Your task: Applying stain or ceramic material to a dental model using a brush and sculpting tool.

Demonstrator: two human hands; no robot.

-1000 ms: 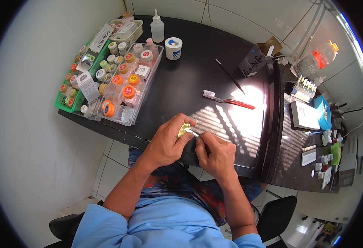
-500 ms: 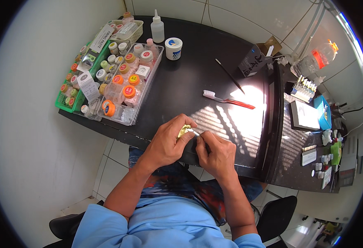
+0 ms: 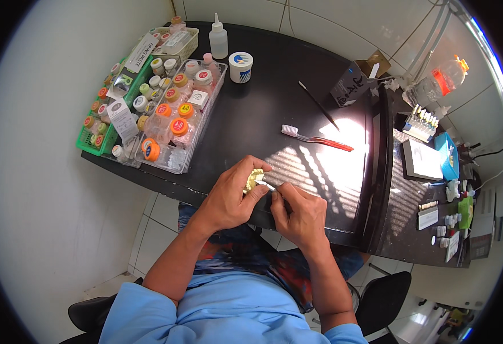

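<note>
A pale yellow plaster dental model (image 3: 252, 180) sits in the grip of my left hand (image 3: 227, 198), above the near edge of the dark table. My fingers and thumb cover much of it. My right hand (image 3: 301, 213) pinches a slim tool (image 3: 271, 187) between thumb and forefinger. The light-coloured end of this tool reaches the side of the model; its exact kind is too small to make out. Beyond my hands a toothbrush (image 3: 326, 143) with a clear and red handle lies on the table, and a thin dark brush (image 3: 320, 108) lies behind it.
At the left stand a clear plastic basket (image 3: 189, 150) and a green basket (image 3: 85, 141), both full of small bottles and jars. A white dropper bottle (image 3: 218, 41) and a white jar (image 3: 240, 69) stand at the back. On the right, a side table carries a blue basket (image 3: 447, 155).
The model has turned slightly in my left hand, so more of its yellow surface shows. My right hand and the tool have hardly moved.
</note>
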